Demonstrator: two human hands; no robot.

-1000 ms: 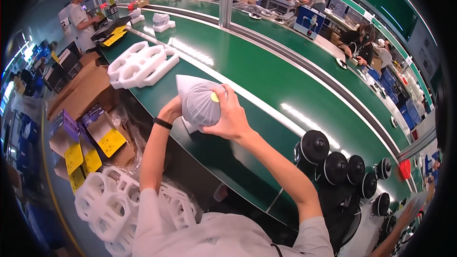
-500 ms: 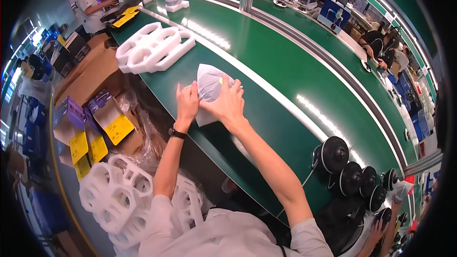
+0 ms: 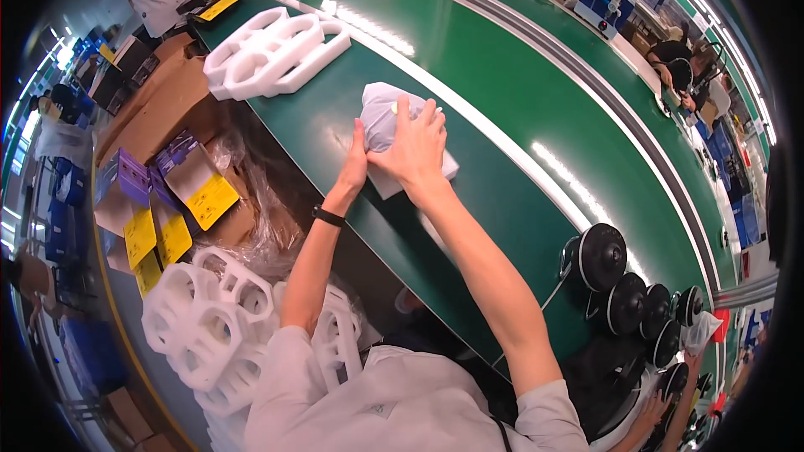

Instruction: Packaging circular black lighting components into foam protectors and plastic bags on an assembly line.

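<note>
A rounded part wrapped in a thin whitish bag (image 3: 378,117) sits on a white foam block (image 3: 392,187) on the green work surface. My right hand (image 3: 416,149) curls over its right side, fingers spread across the top and thumb toward the near side. My left hand (image 3: 355,161) presses against the near left side, fingers held together and pointing up. Between them both hands grip the bundle. What lies inside the bag cannot be made out.
Cut-out white foam frames (image 3: 276,52) lie farther up the green table. More foam frames (image 3: 213,331) are piled at lower left, below open boxes with yellow flaps (image 3: 209,199). Several black round parts (image 3: 602,258) stand at right, near another person's hands (image 3: 649,410).
The whole view has shifted, so the table appears higher. My left hand has moved slightly right, closer to my right hand, and more of the foam block shows below the bundle.
</note>
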